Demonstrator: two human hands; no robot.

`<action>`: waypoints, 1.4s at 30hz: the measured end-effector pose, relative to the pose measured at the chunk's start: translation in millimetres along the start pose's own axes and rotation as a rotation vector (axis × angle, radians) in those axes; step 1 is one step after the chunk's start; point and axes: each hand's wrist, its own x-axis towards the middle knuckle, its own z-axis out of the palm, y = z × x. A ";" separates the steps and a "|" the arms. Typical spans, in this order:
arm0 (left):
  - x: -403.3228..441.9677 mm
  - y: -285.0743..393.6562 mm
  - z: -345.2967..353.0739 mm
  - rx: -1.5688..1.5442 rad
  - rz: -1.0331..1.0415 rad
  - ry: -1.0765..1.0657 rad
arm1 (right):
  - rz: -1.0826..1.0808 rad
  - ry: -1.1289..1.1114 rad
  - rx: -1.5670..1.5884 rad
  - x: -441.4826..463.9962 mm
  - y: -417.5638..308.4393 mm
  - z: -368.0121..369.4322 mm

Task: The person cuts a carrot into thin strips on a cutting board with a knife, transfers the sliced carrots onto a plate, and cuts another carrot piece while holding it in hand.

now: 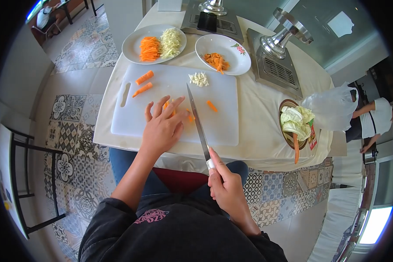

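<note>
My right hand (225,185) is closed round the handle of a long knife (198,122), its blade pointing away over the white cutting board (222,129). Fingers spread, my left hand (163,124) rests over orange carrot pieces (191,115) left of the blade; it partly hides them, and whether it grips any I cannot tell. Two carrot chunks (144,77) lie at the board's upper left. A small heap of chopped pale pieces (199,79) sits near the knife tip. One carrot piece (212,106) lies right of the blade.
Behind the board are a plate (131,46) of shredded carrot and pale shreds, and a bowl (236,65) with carrot peelings. A basket (284,105) with cabbage and a carrot, a plastic bag (332,107) and metal stands (277,65) are at right. Another person (380,118) stands far right.
</note>
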 end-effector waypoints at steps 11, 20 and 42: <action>2.8 -1.0 0.7 -0.036 -0.083 -0.005 | 0.075 -0.054 -0.005 4.9 0.4 -6.1; 5.4 4.2 -2.8 0.031 -0.132 -0.077 | 0.102 -0.097 0.012 8.3 -2.5 -4.6; 6.7 5.4 -1.8 0.066 -0.159 -0.113 | 0.066 -0.093 -0.022 8.8 1.3 -4.5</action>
